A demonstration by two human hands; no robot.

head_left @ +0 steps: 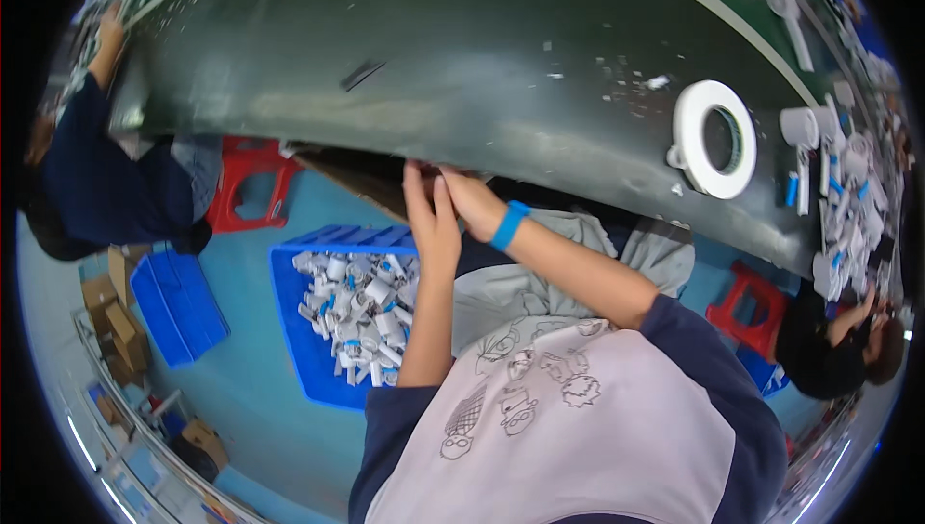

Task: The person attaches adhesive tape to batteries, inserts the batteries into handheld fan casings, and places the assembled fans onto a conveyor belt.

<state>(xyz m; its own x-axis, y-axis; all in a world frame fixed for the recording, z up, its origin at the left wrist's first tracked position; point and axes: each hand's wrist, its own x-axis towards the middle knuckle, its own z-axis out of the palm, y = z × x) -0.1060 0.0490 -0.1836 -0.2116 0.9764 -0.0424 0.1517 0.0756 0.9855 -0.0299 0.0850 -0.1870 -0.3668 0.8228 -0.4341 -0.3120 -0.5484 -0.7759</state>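
Observation:
My left hand point(431, 211) and my right hand point(474, 204) meet at the near edge of the dark green worktable point(385, 52). Their fingertips come together in a pinch, and whatever lies between them is too small and hidden to make out. A blue band point(511, 225) circles my right wrist. Below the table edge, beside my hands, shows the brown side of what looks like a cardboard box point(352, 182). To the right on the table lies a large white roll of tape point(689, 129). A thin dark strip point(362, 74) rests farther up the tabletop.
A blue crate point(294, 322) full of white plastic parts point(352, 312) stands on the floor at my left. More white and blue parts point(853, 206) pile up at the table's right end. People sit on both sides, near red stools point(255, 182). Another blue bin point(178, 307) is farther left.

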